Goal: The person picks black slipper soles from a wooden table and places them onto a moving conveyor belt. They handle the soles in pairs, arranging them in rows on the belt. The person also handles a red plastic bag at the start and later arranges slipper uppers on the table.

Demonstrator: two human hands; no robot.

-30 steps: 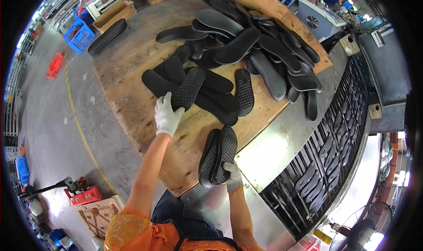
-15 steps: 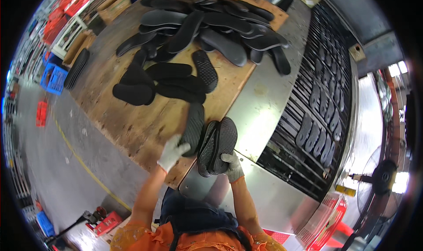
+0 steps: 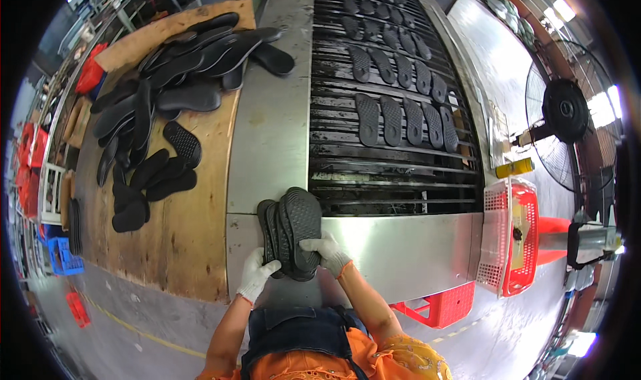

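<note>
A small stack of black textured shoe insoles (image 3: 299, 223) is held upright between my gloved hands, over the metal edge of the conveyor frame. My left hand (image 3: 256, 274) closes on the stack's lower left side. At its lower right, my right hand (image 3: 325, 252) grips it with the thumb across the front insole. Just beyond the stack is the slatted conveyor (image 3: 394, 173), where rows of insoles (image 3: 392, 120) lie side by side. A heap of black insoles (image 3: 180, 60) covers the far part of the wooden table (image 3: 180, 246) on the left, with a smaller group (image 3: 163, 173) nearer.
To the right of the conveyor stand a red and white plastic basket (image 3: 521, 240) and a large black fan (image 3: 567, 110). A red plastic stool (image 3: 444, 306) sits under the near metal edge. Blue crates (image 3: 65, 256) are on the floor at far left.
My view and body have turned right toward the conveyor. The insole in my left hand, earlier apart over the wooden table, is now against the stack in my right hand.
</note>
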